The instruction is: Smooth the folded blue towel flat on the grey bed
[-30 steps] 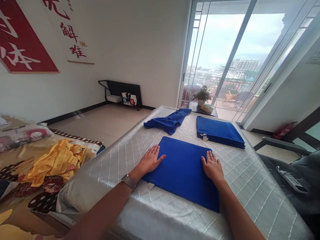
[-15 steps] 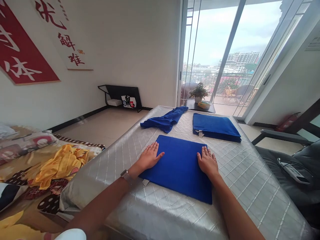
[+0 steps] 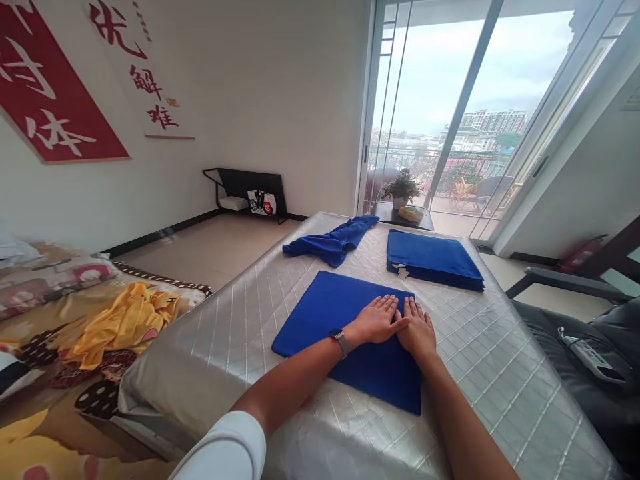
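Note:
A flat blue cloth (image 3: 320,313), spread as a rough rectangle, lies in front of me on the silver quilted mattress (image 3: 225,333). My left hand (image 3: 377,320) rests flat on its right half, fingers stretched out, the thumb touching my other hand. On the cloth's right edge lies my right hand (image 3: 417,327), palm down with its fingers straight. Neither hand grips anything. Beyond them to the right sits a stack of folded blue cloths (image 3: 433,257) with white tags at its near left corner. A crumpled blue cloth (image 3: 333,243) lies at the far left of the mattress.
Left of the mattress is a low bed with patterned bedding and a yellow garment (image 3: 130,320). A black armchair (image 3: 550,333) stands at the right, with a power strip (image 3: 593,357) on it. A potted plant (image 3: 401,188) stands on a small table before the glass door.
My left hand has moved right, from the cloth's left edge across to beside my right hand. The right hand stays at the right edge. The view has shifted slightly.

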The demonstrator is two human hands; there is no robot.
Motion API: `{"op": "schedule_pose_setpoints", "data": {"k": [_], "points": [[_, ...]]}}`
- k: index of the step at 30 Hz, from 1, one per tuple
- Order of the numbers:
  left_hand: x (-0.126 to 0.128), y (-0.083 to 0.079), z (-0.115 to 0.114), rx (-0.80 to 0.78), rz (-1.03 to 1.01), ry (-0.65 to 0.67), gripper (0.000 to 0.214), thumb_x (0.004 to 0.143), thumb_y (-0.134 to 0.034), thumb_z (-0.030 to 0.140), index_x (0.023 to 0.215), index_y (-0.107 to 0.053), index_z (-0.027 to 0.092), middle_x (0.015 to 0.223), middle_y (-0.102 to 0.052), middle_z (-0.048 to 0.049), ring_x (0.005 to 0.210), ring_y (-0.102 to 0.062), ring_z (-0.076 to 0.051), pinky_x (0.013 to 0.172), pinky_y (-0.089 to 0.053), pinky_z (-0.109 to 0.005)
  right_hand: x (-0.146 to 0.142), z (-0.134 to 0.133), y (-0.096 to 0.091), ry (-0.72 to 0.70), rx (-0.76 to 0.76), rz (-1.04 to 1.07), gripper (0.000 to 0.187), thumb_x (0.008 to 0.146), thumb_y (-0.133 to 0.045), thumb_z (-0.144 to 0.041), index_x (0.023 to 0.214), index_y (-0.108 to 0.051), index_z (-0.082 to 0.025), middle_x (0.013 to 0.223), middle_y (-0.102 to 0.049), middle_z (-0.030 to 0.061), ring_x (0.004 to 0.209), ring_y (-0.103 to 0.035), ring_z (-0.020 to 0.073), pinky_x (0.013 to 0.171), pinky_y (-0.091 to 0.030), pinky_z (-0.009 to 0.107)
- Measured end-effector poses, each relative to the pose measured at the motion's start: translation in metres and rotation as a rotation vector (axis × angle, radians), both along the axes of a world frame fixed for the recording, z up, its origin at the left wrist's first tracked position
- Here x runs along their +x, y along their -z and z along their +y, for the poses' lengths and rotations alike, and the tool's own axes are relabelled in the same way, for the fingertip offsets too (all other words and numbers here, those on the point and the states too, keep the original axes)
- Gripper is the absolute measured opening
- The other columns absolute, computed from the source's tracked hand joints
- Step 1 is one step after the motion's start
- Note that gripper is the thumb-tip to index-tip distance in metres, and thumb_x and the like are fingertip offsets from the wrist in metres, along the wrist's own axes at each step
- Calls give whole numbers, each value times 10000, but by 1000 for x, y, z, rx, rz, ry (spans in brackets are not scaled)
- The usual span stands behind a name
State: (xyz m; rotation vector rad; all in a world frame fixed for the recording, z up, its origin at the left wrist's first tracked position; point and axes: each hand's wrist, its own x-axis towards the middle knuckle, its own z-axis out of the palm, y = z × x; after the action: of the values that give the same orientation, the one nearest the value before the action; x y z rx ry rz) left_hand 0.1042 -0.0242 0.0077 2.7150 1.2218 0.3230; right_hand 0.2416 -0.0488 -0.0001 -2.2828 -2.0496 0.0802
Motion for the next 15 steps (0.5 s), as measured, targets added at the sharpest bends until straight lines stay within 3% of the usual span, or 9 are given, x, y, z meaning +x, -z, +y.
{"op": "schedule_pose_setpoints", "data": {"k": [5, 15], "points": [[-39, 6, 13, -25, 0, -97, 861, 977, -62, 682, 1549, -277, 74, 1623, -239, -136, 1515, -170, -227, 1233, -122, -386, -3, 1, -5, 24, -1, 43, 677, 1006, -153, -439, 1584, -208, -90, 1654, -187, 70, 1514, -164, 208, 1223, -113, 402], [-149, 10, 52, -32, 29, -462, 896, 969, -72, 695, 1544, -274, 37, 1618, -238, -171, 1513, -173, -271, 1229, -138, -427, -3, 0, -8, 35, -6, 57, 679, 1008, -150, -454, 1589, -197, -106, 1656, -180, 58, 1517, -151, 192, 1229, -87, 387]]}}
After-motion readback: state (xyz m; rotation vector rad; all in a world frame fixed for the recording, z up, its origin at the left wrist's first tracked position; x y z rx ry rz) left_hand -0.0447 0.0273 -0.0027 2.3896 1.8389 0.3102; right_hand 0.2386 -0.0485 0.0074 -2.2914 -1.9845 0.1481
